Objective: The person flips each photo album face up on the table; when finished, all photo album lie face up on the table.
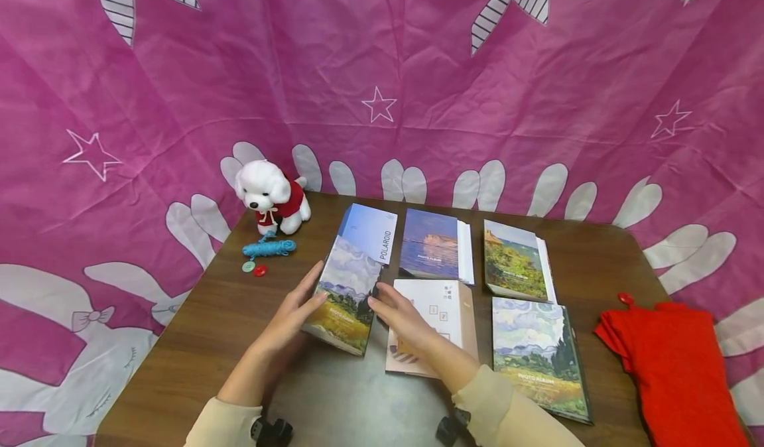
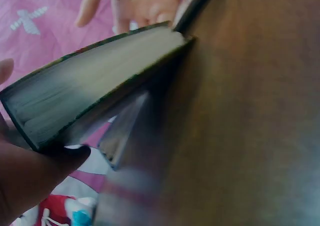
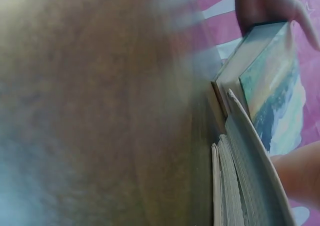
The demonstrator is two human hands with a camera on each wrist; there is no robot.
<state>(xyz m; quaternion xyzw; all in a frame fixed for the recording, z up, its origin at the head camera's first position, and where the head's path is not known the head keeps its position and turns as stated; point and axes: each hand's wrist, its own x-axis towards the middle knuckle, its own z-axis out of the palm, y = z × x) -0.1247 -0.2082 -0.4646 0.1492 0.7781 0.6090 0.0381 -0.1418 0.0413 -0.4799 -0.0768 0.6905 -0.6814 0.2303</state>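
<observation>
My left hand (image 1: 292, 316) grips the wheatfield album (image 1: 349, 288)

Around me hangs a pink backdrop (image 1: 239, 69) printed with white rabbits, stars and bows, and before it stands my brown wooden table (image 1: 209, 314). At its right end a bright red cloth (image 1: 674, 374) lies bunched.

The wheatfield album is at the table's left-centre, tilted, its left side lifted off the wood, its far end covering the lower part of the blue POLAROID album (image 1: 376, 225). Whether its right side touches the table I cannot tell. My left thumb lies on the cover while the fingers hold from below. My right hand (image 1: 408, 318) is at the album's right edge, fingers extended and clasping nothing; I cannot tell how firmly they touch it.

Beneath my right forearm lies the white album (image 1: 425, 293). Farther back are the sea-cliff album (image 1: 438, 245) and, to its right, the coast album (image 1: 516, 268), pale pages jutting from both. In front of the coast album sits a twin album (image 1: 531, 361) with another wheatfield cover.

At the back left a white plush dog (image 1: 262, 182) stands in red. By its paws is a bundle of blue cord (image 1: 270, 249); just in front, a green button (image 1: 248, 266) and a red button (image 1: 259, 270).
</observation>
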